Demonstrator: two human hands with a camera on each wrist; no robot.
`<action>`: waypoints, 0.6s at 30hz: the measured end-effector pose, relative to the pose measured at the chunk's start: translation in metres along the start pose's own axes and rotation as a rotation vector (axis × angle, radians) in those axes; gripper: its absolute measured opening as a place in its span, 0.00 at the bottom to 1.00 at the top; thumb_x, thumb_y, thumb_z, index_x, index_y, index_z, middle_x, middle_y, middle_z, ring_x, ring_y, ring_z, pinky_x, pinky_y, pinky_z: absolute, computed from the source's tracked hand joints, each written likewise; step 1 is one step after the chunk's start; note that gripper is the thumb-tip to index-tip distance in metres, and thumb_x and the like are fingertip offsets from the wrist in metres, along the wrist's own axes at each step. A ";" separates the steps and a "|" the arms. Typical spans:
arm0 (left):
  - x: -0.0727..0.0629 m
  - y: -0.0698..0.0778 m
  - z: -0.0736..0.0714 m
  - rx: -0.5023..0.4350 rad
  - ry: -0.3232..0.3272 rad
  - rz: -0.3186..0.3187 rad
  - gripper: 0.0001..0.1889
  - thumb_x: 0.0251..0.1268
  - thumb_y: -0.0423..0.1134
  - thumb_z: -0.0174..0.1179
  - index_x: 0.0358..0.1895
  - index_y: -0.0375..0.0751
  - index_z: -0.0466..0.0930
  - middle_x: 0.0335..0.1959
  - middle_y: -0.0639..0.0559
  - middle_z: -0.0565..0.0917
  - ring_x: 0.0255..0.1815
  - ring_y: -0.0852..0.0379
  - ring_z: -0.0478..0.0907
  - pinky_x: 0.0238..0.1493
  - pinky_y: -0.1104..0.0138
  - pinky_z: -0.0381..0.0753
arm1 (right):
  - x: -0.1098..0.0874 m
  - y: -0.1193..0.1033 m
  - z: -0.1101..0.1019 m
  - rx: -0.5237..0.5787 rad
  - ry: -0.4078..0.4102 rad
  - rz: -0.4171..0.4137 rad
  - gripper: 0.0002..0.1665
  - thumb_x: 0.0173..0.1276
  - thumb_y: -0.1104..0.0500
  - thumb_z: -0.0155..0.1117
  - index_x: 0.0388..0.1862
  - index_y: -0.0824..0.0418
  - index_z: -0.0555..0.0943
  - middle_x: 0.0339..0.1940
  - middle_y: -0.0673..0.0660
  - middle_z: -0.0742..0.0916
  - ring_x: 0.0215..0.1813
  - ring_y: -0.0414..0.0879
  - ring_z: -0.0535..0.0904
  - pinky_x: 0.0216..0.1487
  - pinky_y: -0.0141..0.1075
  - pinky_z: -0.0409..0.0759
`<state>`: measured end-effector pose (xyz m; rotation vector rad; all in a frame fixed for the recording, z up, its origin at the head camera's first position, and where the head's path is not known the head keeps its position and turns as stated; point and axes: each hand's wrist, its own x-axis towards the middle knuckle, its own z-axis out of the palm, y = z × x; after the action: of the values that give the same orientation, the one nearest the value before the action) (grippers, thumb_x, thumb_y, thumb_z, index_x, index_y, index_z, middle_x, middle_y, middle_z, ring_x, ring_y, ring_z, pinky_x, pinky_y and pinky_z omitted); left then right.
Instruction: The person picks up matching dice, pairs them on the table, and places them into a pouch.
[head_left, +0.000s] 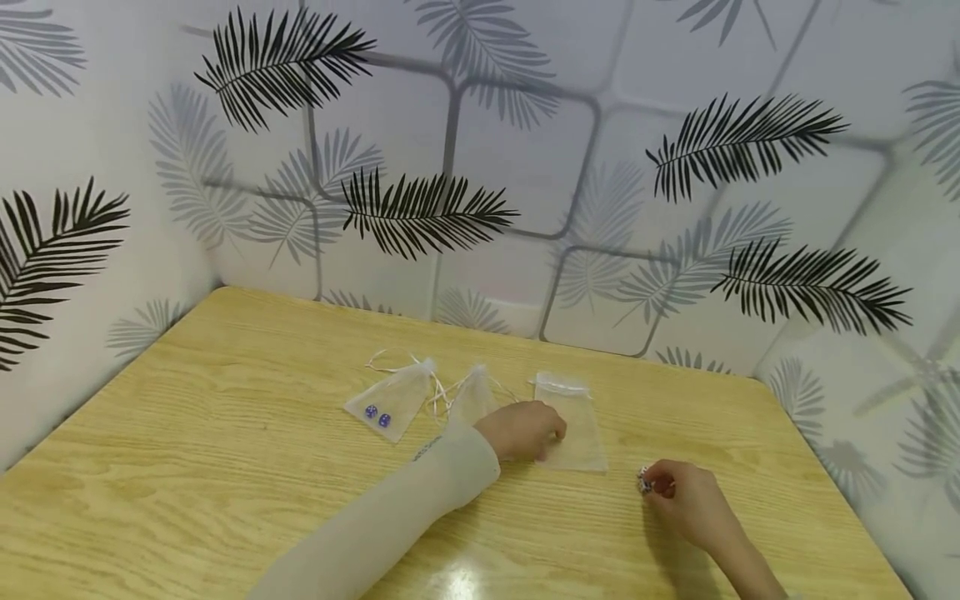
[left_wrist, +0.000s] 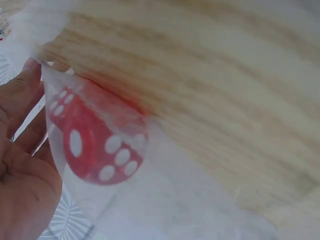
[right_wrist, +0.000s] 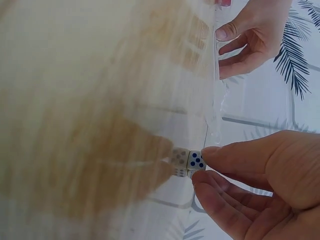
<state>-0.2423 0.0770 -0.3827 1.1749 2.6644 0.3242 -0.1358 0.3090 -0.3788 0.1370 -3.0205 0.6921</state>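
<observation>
My left hand is at the left side of a flat white mesh bag and pinches its edge between thumb and fingers. My left forearm partly covers the middle mesh bag. Close up in the left wrist view, red dice with white dots show through mesh. To the right of the flat bag, my right hand pinches a small white die with blue dots between thumb and fingertips, just above the table. Whether it holds more than one die, I cannot tell.
A left-hand mesh bag lies on the wooden table with two blue dice inside. White drawstrings trail from the bags. A wall with a leaf pattern stands behind the table.
</observation>
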 end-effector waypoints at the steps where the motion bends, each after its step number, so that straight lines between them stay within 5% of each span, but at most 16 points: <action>1: 0.000 0.000 0.000 0.002 -0.002 -0.001 0.22 0.57 0.37 0.66 0.57 0.46 0.78 0.61 0.54 0.77 0.62 0.57 0.73 0.63 0.69 0.71 | 0.001 0.000 0.000 -0.002 0.001 0.000 0.08 0.53 0.69 0.69 0.34 0.66 0.83 0.29 0.53 0.85 0.32 0.43 0.80 0.32 0.35 0.79; 18: 0.000 -0.006 -0.004 -0.018 -0.022 0.005 0.24 0.56 0.39 0.66 0.58 0.48 0.77 0.60 0.55 0.78 0.62 0.58 0.74 0.64 0.68 0.71 | 0.008 0.000 0.001 0.013 -0.016 0.004 0.08 0.55 0.70 0.67 0.35 0.66 0.82 0.27 0.52 0.84 0.31 0.43 0.80 0.32 0.36 0.80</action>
<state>-0.2475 0.0730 -0.3809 1.1729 2.6349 0.3332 -0.1438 0.3073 -0.3795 0.1371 -3.0333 0.7148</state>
